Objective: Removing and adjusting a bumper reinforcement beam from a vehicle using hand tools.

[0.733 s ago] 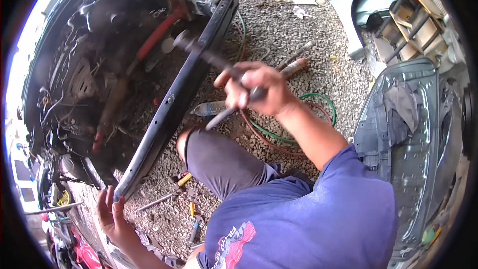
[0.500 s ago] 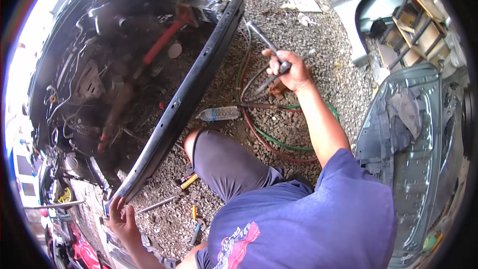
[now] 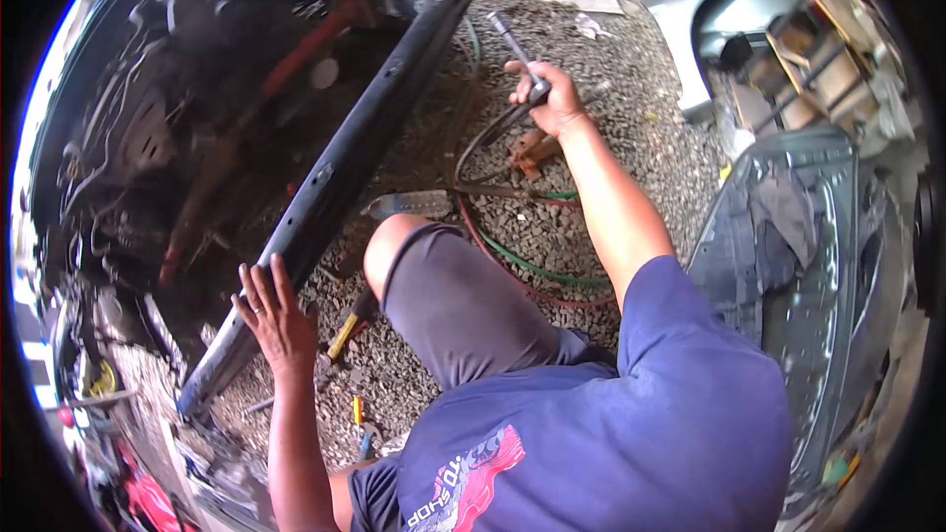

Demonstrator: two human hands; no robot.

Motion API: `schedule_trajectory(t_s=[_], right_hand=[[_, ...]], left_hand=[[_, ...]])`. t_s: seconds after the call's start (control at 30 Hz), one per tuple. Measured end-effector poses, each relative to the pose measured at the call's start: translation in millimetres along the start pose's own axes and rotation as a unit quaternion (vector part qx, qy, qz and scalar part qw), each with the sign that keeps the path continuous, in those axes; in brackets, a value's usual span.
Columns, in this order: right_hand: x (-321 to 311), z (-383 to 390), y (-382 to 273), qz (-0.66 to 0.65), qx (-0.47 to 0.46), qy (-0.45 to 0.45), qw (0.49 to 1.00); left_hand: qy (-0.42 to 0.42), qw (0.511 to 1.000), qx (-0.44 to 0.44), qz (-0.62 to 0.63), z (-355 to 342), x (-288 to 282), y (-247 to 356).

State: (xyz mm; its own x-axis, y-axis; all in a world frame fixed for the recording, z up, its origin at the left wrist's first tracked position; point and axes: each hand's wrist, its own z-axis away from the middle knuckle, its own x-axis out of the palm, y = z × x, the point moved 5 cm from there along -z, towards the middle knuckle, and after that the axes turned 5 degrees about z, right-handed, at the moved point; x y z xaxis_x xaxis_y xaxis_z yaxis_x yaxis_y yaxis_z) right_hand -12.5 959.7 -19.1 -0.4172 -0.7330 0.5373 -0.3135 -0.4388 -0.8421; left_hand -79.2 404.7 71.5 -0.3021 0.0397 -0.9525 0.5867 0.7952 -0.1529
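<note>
A long black bumper beam (image 3: 317,182) slants across the front of an opened car's engine bay (image 3: 128,138). My left hand (image 3: 281,325) lies on its nearer part with the fingers stretched out and apart. In my right hand (image 3: 557,99), held above the gravel to the right of the beam, is a ratchet wrench with a long metal extension (image 3: 512,42). The extension points up and away, clear of the beam. My fingers close around the wrench at its dark head and hide part of it.
Green (image 3: 537,261) and red hoses loop over the gravel near a plastic bottle (image 3: 414,204). A yellow-handled hammer (image 3: 343,337) lies beside my knee. Inside the bay is a red bar (image 3: 296,64). To the right are a grey fender (image 3: 680,39) and a large metal panel (image 3: 808,335).
My left hand has moved up along the beam from its near end and now lies flatter on it. The right hand with the ratchet wrench has shifted slightly up and left.
</note>
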Motion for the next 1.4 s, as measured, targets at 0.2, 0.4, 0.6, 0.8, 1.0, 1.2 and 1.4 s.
schedule_trajectory(t_s=[0.2, 0.4, 0.6, 0.8, 1.0, 1.2, 1.4], right_hand=[[-64.6, 2.7, 4.5, 0.024, 0.052, 0.037, 0.998], [-59.7, -35.4, 1.2, 0.037, 0.073, 0.024, 0.996], [-60.6, -86.2, 0.6, 0.118, 0.057, -0.001, 0.991], [-66.2, -108.7, -2.5, 0.139, 0.064, -0.023, 0.988], [-70.4, -127.7, -29.1, 0.044, 0.056, -0.063, 0.995], [-73.2, -169.1, -33.6, 0.15, 0.091, -0.085, 0.981], [-68.9, -186.1, -27.9, 0.187, 0.108, -0.101, 0.971]], left_hand=[[-0.068, 0.986, -0.067, 0.135, -68.6, -10.9, -2.6], [-0.235, 0.953, -0.027, 0.188, -111.9, -8.0, -18.7], [-0.315, 0.911, -0.034, 0.265, -127.2, -6.6, -16.0], [-0.321, 0.921, -0.028, 0.219, -129.5, 4.7, -14.4], [-0.342, 0.916, -0.037, 0.204, -134.7, 2.9, -7.4], [-0.363, 0.912, -0.045, 0.184, -136.2, 7.4, -13.8], [-0.36, 0.911, -0.046, 0.196, -139.2, 4.0, -11.5]])
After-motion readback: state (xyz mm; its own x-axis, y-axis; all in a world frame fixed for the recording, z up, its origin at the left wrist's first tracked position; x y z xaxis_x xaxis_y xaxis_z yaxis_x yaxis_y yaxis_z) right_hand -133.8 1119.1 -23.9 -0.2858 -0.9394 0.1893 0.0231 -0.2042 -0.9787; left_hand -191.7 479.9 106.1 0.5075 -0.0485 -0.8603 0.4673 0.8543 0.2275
